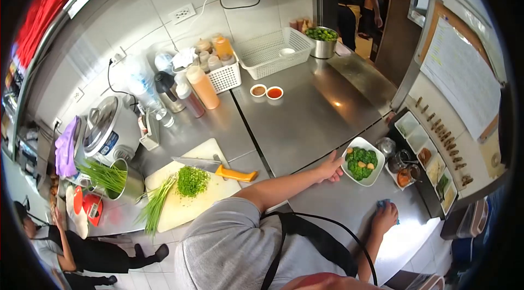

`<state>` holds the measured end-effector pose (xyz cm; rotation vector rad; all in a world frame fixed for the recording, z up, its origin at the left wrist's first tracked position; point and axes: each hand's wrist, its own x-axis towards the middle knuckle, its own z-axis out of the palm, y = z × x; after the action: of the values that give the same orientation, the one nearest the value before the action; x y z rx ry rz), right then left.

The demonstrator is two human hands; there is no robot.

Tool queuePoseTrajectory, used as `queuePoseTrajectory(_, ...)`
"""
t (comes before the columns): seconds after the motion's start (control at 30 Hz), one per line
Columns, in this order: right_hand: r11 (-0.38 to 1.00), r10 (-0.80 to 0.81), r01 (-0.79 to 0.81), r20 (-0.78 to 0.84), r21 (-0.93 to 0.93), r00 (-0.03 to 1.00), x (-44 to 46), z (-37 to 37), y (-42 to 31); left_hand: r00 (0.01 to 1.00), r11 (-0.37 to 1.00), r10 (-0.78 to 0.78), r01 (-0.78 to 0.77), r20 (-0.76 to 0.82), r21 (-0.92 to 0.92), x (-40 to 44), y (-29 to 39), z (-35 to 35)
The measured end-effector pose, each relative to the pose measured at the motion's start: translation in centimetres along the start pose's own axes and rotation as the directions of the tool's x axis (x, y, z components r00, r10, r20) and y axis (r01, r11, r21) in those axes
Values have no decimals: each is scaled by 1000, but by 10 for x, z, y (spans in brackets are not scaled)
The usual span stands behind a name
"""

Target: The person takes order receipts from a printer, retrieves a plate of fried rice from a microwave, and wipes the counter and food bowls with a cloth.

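Note:
My left hand [329,168] is at the left rim of a white square bowl [375,177] holding green leaves with several light brown pieces. Its fingers are apart, and it seems to touch the rim. Lower right, my right hand [385,217] presses a blue cloth [380,202] on the steel counter [322,202]. To the left, a white cutting board [174,208] bears chopped green herbs [192,181], long green stalks [158,202] and a knife with a yellow handle [236,174].
Beside the bowl stand glass jars [399,160] and a row of ingredient trays [424,154]. Two sauce cups [274,92], sauce bottles [203,87], a white basket [275,55] and a steel pot [322,47] are farther back. Other people [71,249] stand at lower left and beyond the doorway.

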<state>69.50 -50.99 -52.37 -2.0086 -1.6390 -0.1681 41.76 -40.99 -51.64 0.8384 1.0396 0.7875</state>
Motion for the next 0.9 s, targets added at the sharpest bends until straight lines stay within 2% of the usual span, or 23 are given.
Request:
queuePoseTrajectory(0.03, 993, 39, -30, 78, -118, 996, 1, 1, -10, 999, 999, -32, 31, -41, -27, -6, -3, -3)
queuePoseTrajectory(0.13, 990, 51, -45, 41, -133, 998, 16, 14, 8, 999, 999, -42, 42, -10, -1, -20, -12, -23)
queuePoseTrajectory(0.23, 993, 30, -30, -8, -113, 1000, 19, 9, 8, 995, 995, -76, 71, -61, -70, -45, -15, -33)
queuePoseTrajectory(0.33, 996, 26, -30, -40, -89, 999, 23, 16, 17, 995, 993, -53, 44, -80, -110, -46, -24, -53)
queuePoseTrajectory(0.4, 995, 39, -42, -29, -85, 999, 23, 17, 15, 977, 997, 55, -65, -206, -41, -51, -4, -64)
queuePoseTrajectory(0.57, 996, 27, -31, -44, -80, 999, 26, 16, 11, 854, 920, 354, -243, -383, 308, -62, 97, -113)
queuePoseTrajectory(0.6, 996, 30, -33, -43, -78, 999, 26, 16, 10, 834, 917, 390, -317, -390, 240, -63, 115, -128)
queuePoseTrajectory(0.63, 996, 33, -36, -41, -77, 999, 28, 16, 9, 807, 905, 397, -264, -436, 334, -73, 143, -134)
queuePoseTrajectory(0.67, 997, 25, -29, -59, -68, 998, 28, 15, 9, 818, 917, 360, -220, -450, 333, -72, 169, -149)
queuePoseTrajectory(0.7, 998, 16, -21, -76, -59, 997, 25, 15, 9, 801, 929, 357, -255, -480, 267, -81, 197, -152)
queuePoseTrajectory(0.77, 999, 7, -11, -97, -42, 995, 23, 13, 8, 726, 866, 476, -289, -496, 408, -87, 248, -176)
queuePoseTrajectory(0.8, 999, 5, -9, -101, -35, 995, 24, 11, 7, 651, 818, 558, -328, -515, 473, -83, 274, -196)
queuePoseTrajectory(0.83, 1000, 3, -6, -105, -27, 994, 24, 11, 5, 621, 717, 626, -219, -472, 662, -84, 309, -223)
queuePoseTrajectory(0.87, 1000, -4, 1, -115, -21, 993, 25, 14, 6, 531, 696, 687, -281, -497, 661, -95, 346, -227)
queuePoseTrajectory(0.9, 1000, -8, 7, -117, -16, 993, 26, 13, 5, 480, 670, 736, -411, -478, 618, -111, 380, -230)
